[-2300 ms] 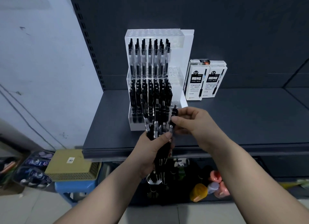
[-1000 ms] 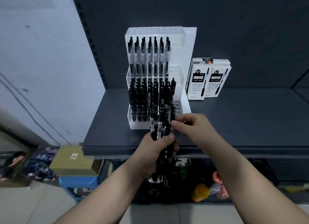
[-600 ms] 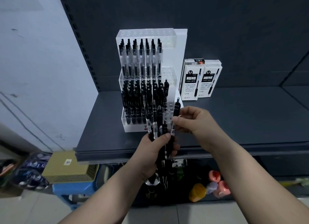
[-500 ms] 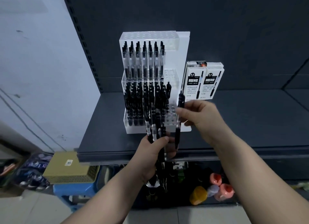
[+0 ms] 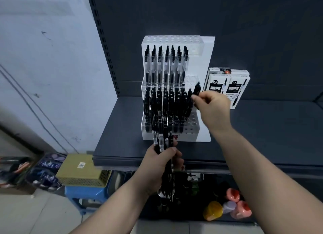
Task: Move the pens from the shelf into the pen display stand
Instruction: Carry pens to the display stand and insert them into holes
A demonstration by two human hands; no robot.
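Clear acrylic pen display stand [image 5: 207, 59] with a white back panel, near the back left corner of the dark grey shelf [image 5: 262, 132]. In its upper rows, clear-barrelled pens [image 5: 166, 64], upright. In the lower rows, black pens [image 5: 167, 102] packed close, with bare holes showing along the right side.

At the right end of the lower rows, the right hand [image 5: 212, 108], thumb and fingertips curled and pinching a single black pen [image 5: 196, 91] by its barrel. Pen near upright, clicker end up, just beside the last filled column. Lower end hidden behind the hand, so no telling whether already in a hole.

Over the shelf's front edge, in front of the stand, the left hand [image 5: 162, 162], fingers wrapped tight round a bundle of black pens [image 5: 160, 129]. Upper ends overlap the stand's front in view, and tips hang below the shelf edge.

Right of the stand, toward the back edge, two white pen boxes [image 5: 234, 87], upright and side by side, lower left part behind the right hand.

Below and left of the shelf, an olive perforated basket [image 5: 82, 170] on a blue stool [image 5: 83, 193]. Under the shelf, orange and yellow containers [image 5: 227, 207].
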